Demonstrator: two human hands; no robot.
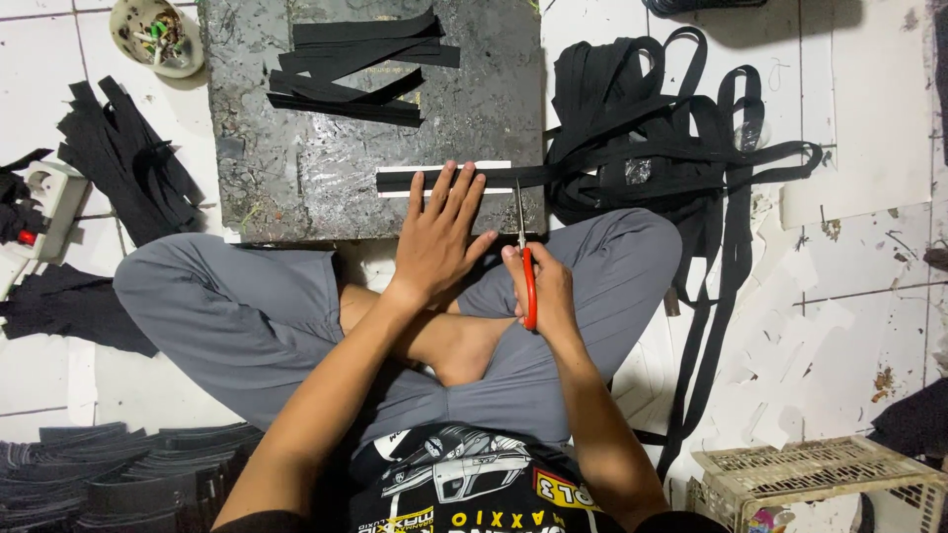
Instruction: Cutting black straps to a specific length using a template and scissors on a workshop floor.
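Across the white tiled floor where I sit cross-legged, the biggest thing before me is the dark, scuffed slab that serves as my worktop, lying just past my knees. To its right a great tangle of black strap loops over the tiles, and one run of it trails down beside my right leg. From that tangle a single length, the strap end, reaches leftward onto the slab and lies flat along a white strip near the slab's front edge.

At the far side of the slab sits a loose stack of cut black pieces, overlapping at slight angles. More black scraps are heaped on the floor to the left, and a pile of dark folded bands lies by my left elbow. A pale plastic crate stands at the lower right, and a small round dish of odds and ends sits off the slab's far left corner.

My left hand is spread open, palm down, fingers pressing on the strap end and holding it flat against the slab. My right hand is closed around the red handles of the scissors, whose blades point away from me and meet the strap just to the right of my left fingertips, at the slab's front right corner.
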